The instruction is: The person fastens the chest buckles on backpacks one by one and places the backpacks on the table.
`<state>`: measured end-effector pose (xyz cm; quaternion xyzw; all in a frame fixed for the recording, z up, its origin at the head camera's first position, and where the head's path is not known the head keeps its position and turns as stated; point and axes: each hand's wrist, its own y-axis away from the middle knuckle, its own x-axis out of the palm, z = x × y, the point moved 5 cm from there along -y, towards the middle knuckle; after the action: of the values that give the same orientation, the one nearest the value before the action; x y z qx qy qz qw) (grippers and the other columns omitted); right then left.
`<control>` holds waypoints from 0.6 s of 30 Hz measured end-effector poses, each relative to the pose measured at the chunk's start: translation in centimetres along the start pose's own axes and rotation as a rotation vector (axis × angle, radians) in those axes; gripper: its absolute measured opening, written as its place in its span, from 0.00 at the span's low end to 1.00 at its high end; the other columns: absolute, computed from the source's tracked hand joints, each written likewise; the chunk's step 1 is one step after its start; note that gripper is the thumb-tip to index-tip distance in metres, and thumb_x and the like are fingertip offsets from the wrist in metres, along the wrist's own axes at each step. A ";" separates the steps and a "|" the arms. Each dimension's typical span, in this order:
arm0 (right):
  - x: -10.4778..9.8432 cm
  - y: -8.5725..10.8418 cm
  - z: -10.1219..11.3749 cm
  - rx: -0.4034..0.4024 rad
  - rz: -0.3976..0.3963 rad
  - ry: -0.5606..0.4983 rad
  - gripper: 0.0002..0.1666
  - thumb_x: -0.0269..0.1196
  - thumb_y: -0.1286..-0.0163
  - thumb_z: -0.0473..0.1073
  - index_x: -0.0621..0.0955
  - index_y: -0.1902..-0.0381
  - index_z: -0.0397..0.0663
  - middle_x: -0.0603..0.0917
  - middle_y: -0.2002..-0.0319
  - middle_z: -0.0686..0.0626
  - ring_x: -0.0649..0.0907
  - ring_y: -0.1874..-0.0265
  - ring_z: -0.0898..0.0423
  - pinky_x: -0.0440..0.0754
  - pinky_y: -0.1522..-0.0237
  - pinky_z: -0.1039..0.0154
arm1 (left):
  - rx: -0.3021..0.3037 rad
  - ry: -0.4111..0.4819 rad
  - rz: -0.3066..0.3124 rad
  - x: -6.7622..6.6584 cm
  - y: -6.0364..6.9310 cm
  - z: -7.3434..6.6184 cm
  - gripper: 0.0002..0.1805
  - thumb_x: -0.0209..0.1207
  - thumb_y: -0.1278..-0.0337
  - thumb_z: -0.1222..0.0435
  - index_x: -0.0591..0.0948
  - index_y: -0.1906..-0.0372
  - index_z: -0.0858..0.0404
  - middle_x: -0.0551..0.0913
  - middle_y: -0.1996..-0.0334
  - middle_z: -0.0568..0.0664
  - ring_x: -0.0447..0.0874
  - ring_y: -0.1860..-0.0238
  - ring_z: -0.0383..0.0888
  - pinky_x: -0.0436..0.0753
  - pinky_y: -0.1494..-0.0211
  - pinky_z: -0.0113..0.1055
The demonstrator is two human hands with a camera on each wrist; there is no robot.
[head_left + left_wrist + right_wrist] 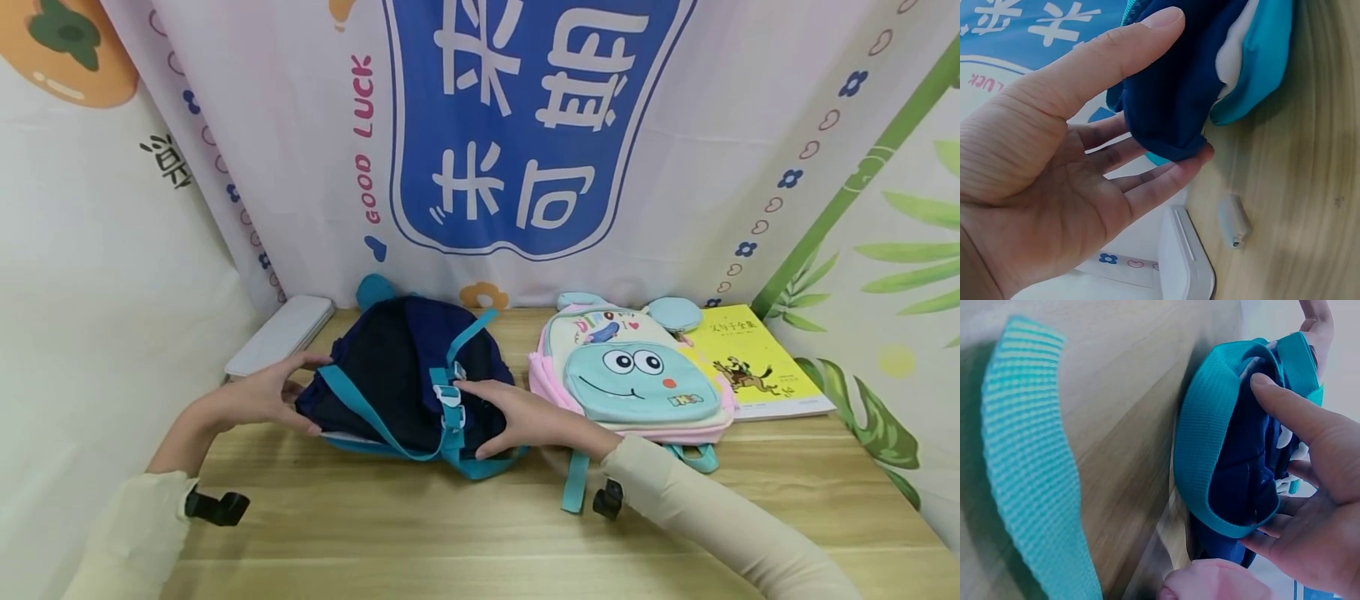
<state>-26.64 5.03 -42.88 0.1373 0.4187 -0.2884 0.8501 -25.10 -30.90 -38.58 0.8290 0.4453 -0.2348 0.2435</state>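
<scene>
A navy backpack (390, 367) with teal straps lies on the wooden table, its dark strap side facing up. My left hand (262, 392) holds its left bottom corner, thumb on one side and fingers on the other; the navy cloth (1172, 94) shows between them in the left wrist view. At the opposite side, my right hand (525, 417) grips the bag, thumb near the lower edge and fingers by the white buckle (447, 395). A teal strap (1200, 444) loops beside the right thumb in the right wrist view.
Right of the navy bag sits a pink and light-blue cartoon backpack (637, 375), a loose teal strap (575, 483) hanging toward the front. A yellow book (750, 358) lies partly beneath it. At the back left is a white box (281, 333). A printed curtain (300, 167) hangs behind.
</scene>
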 end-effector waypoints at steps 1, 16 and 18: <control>0.0 0.0 0.0 -0.003 0.000 0.002 0.60 0.77 0.41 0.53 0.57 0.18 0.58 0.62 0.21 0.48 0.63 0.22 0.49 0.67 0.25 0.48 | 0.001 -0.002 0.009 0.1 0.0 0.0 0.57 0.76 0.50 0.61 0.52 0.21 0.66 0.47 0.21 0.69 0.62 0.30 0.78 0.73 0.33 0.62; -0.4 -0.1 0.2 0.008 0.025 0.018 0.56 0.77 0.41 0.50 0.61 0.20 0.58 0.65 0.22 0.47 0.65 0.23 0.48 0.67 0.26 0.47 | -0.032 -0.012 0.077 1.2 -0.5 0.9 0.60 0.78 0.54 0.63 0.51 0.23 0.71 0.47 0.23 0.75 0.68 0.34 0.76 0.77 0.36 0.57; -0.4 -0.1 0.2 0.014 0.027 0.014 0.56 0.77 0.41 0.49 0.61 0.20 0.59 0.65 0.22 0.47 0.65 0.23 0.48 0.67 0.26 0.47 | -0.040 -0.009 0.082 1.3 -0.5 1.0 0.59 0.78 0.53 0.63 0.51 0.22 0.71 0.47 0.23 0.75 0.68 0.34 0.75 0.78 0.36 0.55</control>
<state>-26.78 5.01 -42.45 0.1508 0.4206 -0.2787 0.8501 -25.12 -30.46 -40.22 0.8403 0.4146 -0.2196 0.2717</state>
